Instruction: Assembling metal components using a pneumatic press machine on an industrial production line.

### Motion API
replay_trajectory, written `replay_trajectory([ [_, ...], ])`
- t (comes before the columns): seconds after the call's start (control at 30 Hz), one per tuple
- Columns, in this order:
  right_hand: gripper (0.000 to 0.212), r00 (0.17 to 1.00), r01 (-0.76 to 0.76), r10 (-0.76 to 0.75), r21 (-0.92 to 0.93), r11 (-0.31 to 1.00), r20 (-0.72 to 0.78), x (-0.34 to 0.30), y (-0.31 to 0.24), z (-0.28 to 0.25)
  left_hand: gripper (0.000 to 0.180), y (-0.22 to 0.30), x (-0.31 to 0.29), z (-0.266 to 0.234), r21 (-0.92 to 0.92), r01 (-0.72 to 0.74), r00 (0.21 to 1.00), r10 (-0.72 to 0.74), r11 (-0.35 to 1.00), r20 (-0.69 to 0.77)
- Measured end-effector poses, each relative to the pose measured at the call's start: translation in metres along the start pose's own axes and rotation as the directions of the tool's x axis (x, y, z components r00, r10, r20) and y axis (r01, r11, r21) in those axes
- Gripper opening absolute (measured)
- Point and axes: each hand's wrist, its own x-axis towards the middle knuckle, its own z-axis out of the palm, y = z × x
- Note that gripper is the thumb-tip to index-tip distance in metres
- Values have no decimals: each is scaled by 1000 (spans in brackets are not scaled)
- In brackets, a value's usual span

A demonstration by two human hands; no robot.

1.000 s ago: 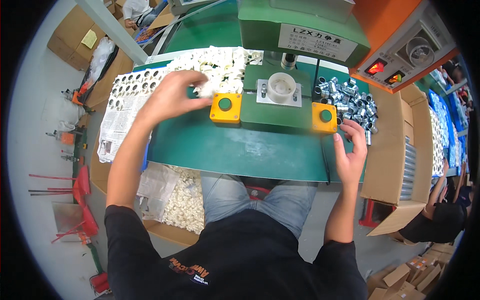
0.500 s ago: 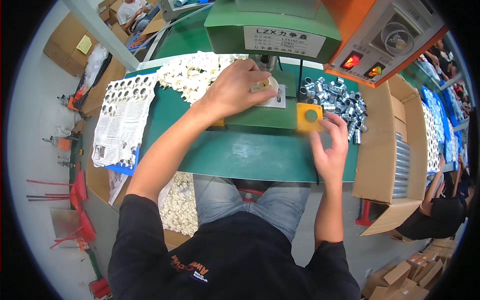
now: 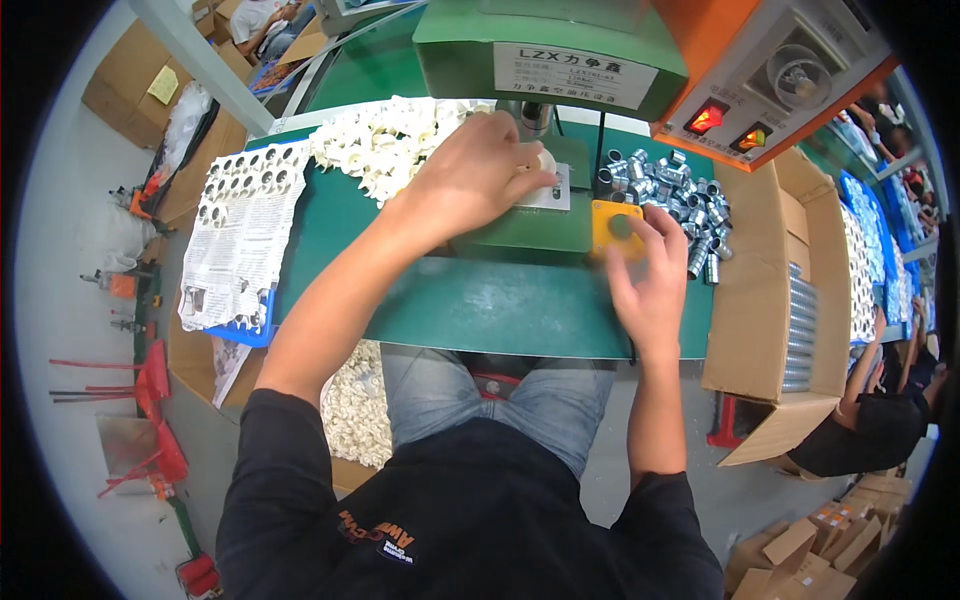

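Note:
My left hand reaches under the head of a green press, beside its metal ram. Its thumb and fingers close round a white plastic fitting, mostly hidden by the hand. My right hand is at a yellow button box, fingers apart and holding nothing. Its fingertips are close to the green button; whether they touch it I cannot tell. Loose white plastic fittings are heaped left of the press. Shiny metal sleeves lie piled on the right.
An orange control box with two lit switches overhangs the right side. At left, fittings stand in rows on newspaper over a blue tray. A cardboard box with stacked metal sleeves stands at right; a container of white pieces sits below the table edge.
My right hand has shifted slightly left, its fingers closer to the button. My left hand stays under the press, with the white fitting now more hidden by its fingers.

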Motion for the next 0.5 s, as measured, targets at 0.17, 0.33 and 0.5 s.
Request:
replay_trajectory([
  [0.17,45,998,64,-62,-164,984,17,-3,3,-4,38,5,-65,0,253,178,908,-59,951,-415],
  [0.33,44,994,102,-92,-188,977,61,-4,6,-1,36,9,-115,14,265,215,931,-115,940,-347],
  [0.5,38,988,105,-79,-202,974,132,3,4,-11,38,11,-119,17,230,233,914,-132,945,-385],
])
